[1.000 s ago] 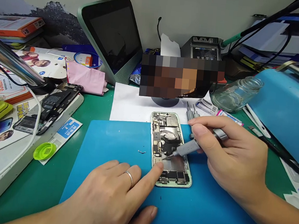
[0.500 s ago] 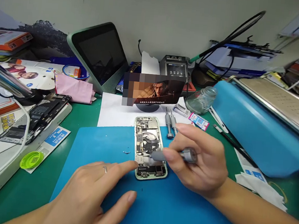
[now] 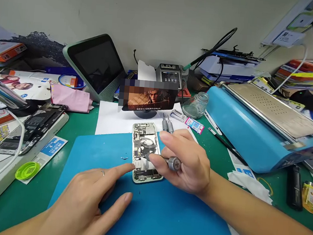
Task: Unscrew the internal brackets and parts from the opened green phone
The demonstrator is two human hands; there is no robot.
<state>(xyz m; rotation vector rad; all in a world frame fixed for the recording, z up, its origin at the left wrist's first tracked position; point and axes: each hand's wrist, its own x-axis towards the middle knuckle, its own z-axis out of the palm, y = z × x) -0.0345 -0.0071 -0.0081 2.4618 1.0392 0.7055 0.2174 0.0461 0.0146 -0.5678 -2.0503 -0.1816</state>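
Observation:
An opened phone (image 3: 148,140) with its inner parts bare lies upright on the blue mat, a light green frame around it. My left hand (image 3: 89,192) rests at its lower left; the outstretched index fingertip touches the phone's left edge, and the thumb is held apart. My right hand (image 3: 188,158) grips a grey screwdriver (image 3: 174,164) over the phone's right side. Its shaft points left toward the middle of the phone; fingers partly cover it, and I cannot tell whether the tip touches. Tiny dark bits (image 3: 124,158) lie left of the phone.
Two more screwdrivers (image 3: 167,124) lie behind my right hand. A propped screen (image 3: 149,98) and a glass jar (image 3: 197,105) stand at the back. On the right is a large blue machine (image 3: 242,136); on the left, another opened phone (image 3: 39,123) and a green cap (image 3: 27,171).
The whole view has swung to the right, so things appear farther left. Within my right hand the screwdriver has tilted, its end cap now facing me more, its tip slightly farther up the phone.

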